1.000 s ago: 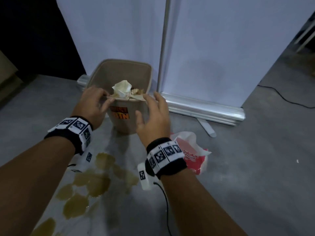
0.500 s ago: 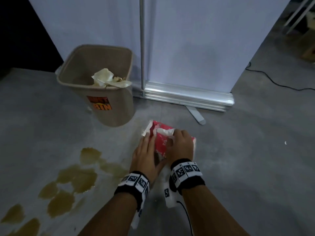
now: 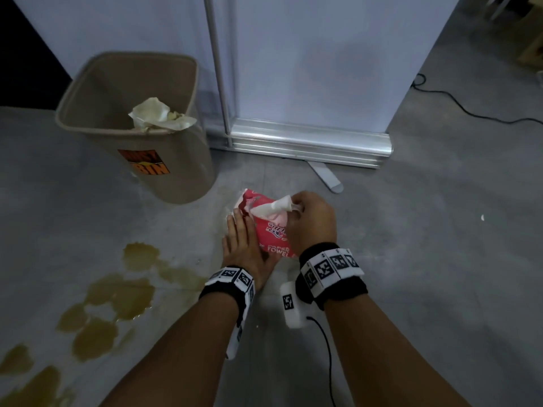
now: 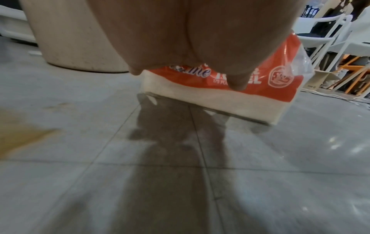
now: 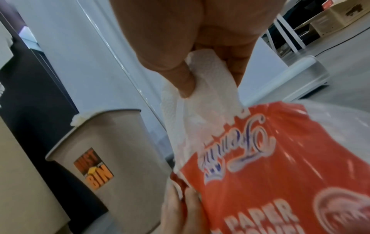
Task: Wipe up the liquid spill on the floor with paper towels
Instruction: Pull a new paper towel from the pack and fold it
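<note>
The floor [image 3: 440, 259] is marked by a yellow-brown liquid spill [image 3: 117, 298], spread in several joined patches well to the left of both hands; none of it appears wiped at this moment. A beige bin [image 3: 182, 160] is stood just beyond the spill, presumably so that soiled sheets can be dropped without a long reach; stained used paper [image 3: 158, 116] is already seen at its rim.

A red paper towel pack [image 3: 273, 233] is laid on dry floor between the bin and the hands, apart from the liquid, which keeps the stock dry. The pack is steadied by the left hand [image 3: 244, 248], whose straight fingers are pressed flat along its left side so that it is not dragged when a sheet is drawn.

A white paper towel [image 5: 202, 88] is pinched between thumb and fingers of the right hand [image 3: 313, 221] at the torn opening, partly drawn out and not yet free.
</note>
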`<control>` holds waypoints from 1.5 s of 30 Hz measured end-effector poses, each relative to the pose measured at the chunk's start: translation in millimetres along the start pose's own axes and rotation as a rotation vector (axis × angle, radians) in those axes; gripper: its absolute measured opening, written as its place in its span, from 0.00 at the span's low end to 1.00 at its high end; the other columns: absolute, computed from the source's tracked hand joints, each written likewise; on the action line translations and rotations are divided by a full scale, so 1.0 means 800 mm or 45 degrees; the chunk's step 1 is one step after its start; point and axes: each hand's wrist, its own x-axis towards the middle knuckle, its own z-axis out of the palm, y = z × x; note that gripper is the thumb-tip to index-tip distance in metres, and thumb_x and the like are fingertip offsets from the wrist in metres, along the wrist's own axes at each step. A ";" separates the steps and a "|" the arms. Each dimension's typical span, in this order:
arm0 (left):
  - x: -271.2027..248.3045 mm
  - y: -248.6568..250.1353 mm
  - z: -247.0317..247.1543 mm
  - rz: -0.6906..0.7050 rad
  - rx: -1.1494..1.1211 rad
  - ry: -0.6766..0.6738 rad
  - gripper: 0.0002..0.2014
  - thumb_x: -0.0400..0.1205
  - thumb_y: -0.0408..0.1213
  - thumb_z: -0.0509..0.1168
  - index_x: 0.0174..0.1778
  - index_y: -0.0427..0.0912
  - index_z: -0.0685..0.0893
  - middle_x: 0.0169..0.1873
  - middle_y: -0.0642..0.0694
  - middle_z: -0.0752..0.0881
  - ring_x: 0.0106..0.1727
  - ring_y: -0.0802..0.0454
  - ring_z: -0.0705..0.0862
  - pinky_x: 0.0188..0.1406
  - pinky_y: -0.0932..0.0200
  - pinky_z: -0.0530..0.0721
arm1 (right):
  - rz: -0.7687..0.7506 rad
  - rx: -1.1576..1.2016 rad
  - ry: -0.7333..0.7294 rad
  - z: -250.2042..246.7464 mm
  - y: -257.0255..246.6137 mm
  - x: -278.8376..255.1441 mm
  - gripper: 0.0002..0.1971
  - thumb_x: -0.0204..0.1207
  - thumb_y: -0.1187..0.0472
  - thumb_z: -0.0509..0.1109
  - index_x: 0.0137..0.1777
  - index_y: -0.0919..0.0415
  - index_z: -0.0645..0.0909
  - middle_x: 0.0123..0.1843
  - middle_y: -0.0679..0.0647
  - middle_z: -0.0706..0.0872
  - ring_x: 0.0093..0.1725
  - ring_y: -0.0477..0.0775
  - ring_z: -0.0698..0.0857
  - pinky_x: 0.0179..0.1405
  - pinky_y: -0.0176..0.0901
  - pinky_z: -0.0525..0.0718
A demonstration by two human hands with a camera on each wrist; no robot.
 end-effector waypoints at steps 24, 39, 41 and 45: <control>-0.174 -0.047 -0.089 -0.382 -2.418 0.397 0.19 0.79 0.59 0.66 0.51 0.47 0.89 0.46 0.38 0.80 0.50 0.34 0.82 0.36 0.57 0.85 | -0.056 0.837 -0.506 -0.017 -0.101 -0.045 0.08 0.70 0.68 0.74 0.46 0.56 0.84 0.45 0.57 0.89 0.43 0.57 0.86 0.45 0.46 0.84; -0.333 -0.215 -0.073 -0.598 -1.460 0.774 0.40 0.76 0.28 0.75 0.77 0.65 0.68 0.68 0.63 0.80 0.69 0.57 0.79 0.69 0.52 0.80 | 0.013 0.241 -0.965 0.142 -0.080 -0.147 0.18 0.65 0.68 0.79 0.50 0.47 0.82 0.41 0.59 0.88 0.43 0.60 0.88 0.48 0.61 0.88; -0.346 -0.220 -0.064 -0.583 -1.370 0.576 0.49 0.76 0.32 0.76 0.83 0.72 0.56 0.71 0.63 0.78 0.71 0.57 0.78 0.70 0.52 0.79 | -0.038 0.154 -0.933 0.152 -0.077 -0.150 0.18 0.66 0.68 0.76 0.54 0.50 0.83 0.44 0.60 0.89 0.44 0.59 0.87 0.50 0.56 0.88; -0.364 -0.220 -0.053 -0.552 -1.299 0.511 0.52 0.75 0.37 0.76 0.78 0.84 0.50 0.66 0.73 0.77 0.70 0.61 0.79 0.70 0.49 0.82 | -0.256 0.040 -0.995 0.161 -0.088 -0.163 0.16 0.75 0.68 0.68 0.61 0.54 0.81 0.50 0.54 0.88 0.49 0.54 0.84 0.50 0.39 0.78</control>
